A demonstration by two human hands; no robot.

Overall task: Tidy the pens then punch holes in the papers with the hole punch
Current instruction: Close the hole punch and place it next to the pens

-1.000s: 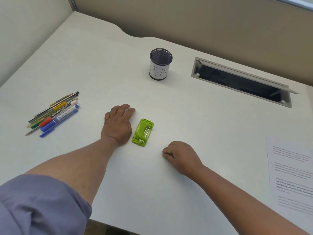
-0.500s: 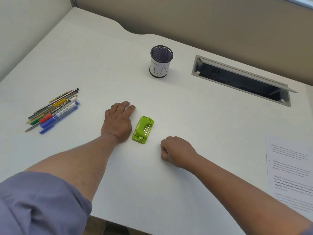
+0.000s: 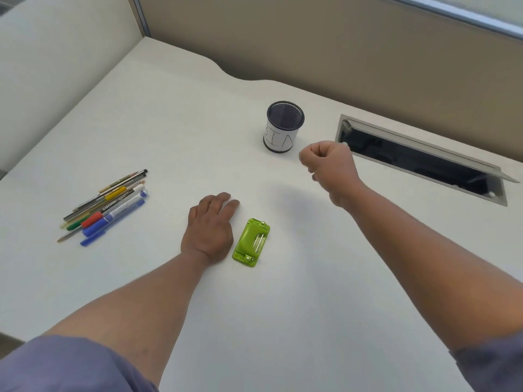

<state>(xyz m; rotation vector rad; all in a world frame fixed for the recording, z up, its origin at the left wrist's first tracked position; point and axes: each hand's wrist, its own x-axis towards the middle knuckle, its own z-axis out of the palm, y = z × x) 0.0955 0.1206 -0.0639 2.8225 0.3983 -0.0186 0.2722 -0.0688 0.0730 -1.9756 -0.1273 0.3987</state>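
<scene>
Several pens and pencils lie bundled side by side on the white desk at the left. A green hole punch sits near the middle. My left hand rests flat on the desk just left of the punch, fingers together, holding nothing. My right hand is raised above the desk in a loose fist, just right of the mesh pen cup, which stands empty with a white label. The papers are out of view.
An open cable slot with a raised grey flap is cut into the desk at the back right. Beige partition walls close off the back and left sides.
My right hand has lifted off the desk and moved forward and right, from beside the hole punch to near the pen cup. The view has tilted, and the papers have left the frame.
</scene>
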